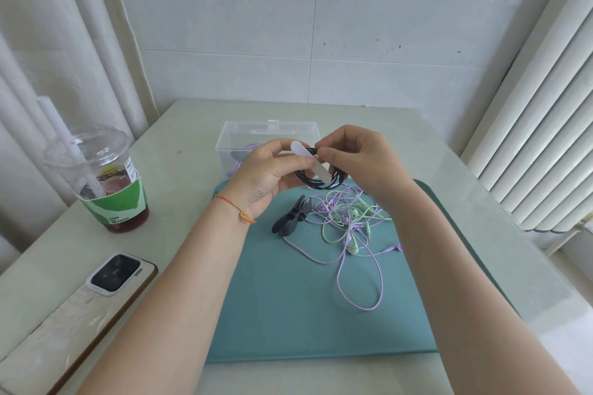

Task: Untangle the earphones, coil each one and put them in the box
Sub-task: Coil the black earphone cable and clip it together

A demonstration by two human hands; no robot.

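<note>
Across the lower centre of the frame lies a teal rectangular mat (288,314) on a pale tabletop (179,125), and on its upper right part sprawls a loose tangle of lilac and pale green wired earphones (349,228), with dark grey rubbery cable clips (290,216) just to their left. Above the mat stands an open clear plastic box (231,138) with a lilac cord already inside. In front of it, mid-frame, the left hand (266,176) grips a coiled black earphone cable (321,178) and a flat white strap (309,163) laid across it, fingers curled round both. The right hand (356,160) pinches the coil's top between thumb and forefinger. Light, limp and springy, the coil would likely loosen if released; best held across its bundled loops where the strap crosses, never by one strand.
</note>
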